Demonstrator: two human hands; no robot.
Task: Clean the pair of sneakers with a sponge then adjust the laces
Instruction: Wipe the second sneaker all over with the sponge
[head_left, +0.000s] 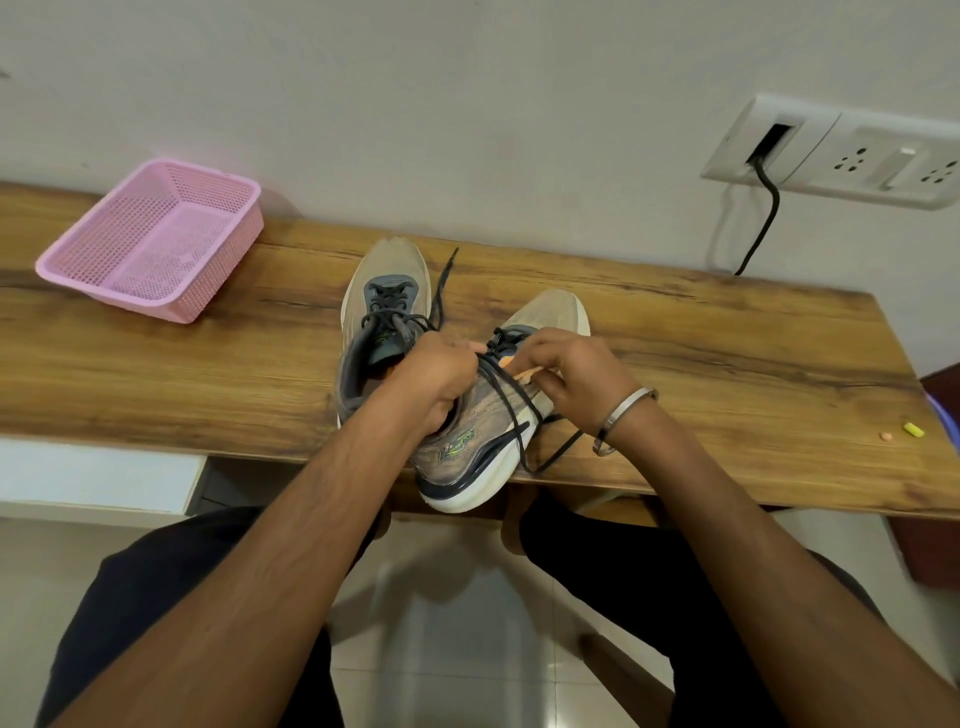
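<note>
Two beige-and-grey sneakers with dark laces stand on the wooden table (675, 364). The left sneaker (387, 291) sits upright further back, one lace end trailing toward the wall. The right sneaker (483, 431) is nearer, its heel hanging over the table's front edge. My left hand (436, 379) is curled at this sneaker's collar and pinches its dark lace (511, 400). My right hand (566, 374), with a metal bangle on the wrist, pinches the lace on the other side of the tongue. A loose lace loop hangs over the shoe's right side. No sponge is visible.
A pink perforated basket (156, 239) stands at the table's back left. Two small bits, one pink (886, 435) and one yellow-green (913, 429), lie near the right front edge. A wall socket panel (841, 150) with a black cable is at the upper right. My knees are below the table edge.
</note>
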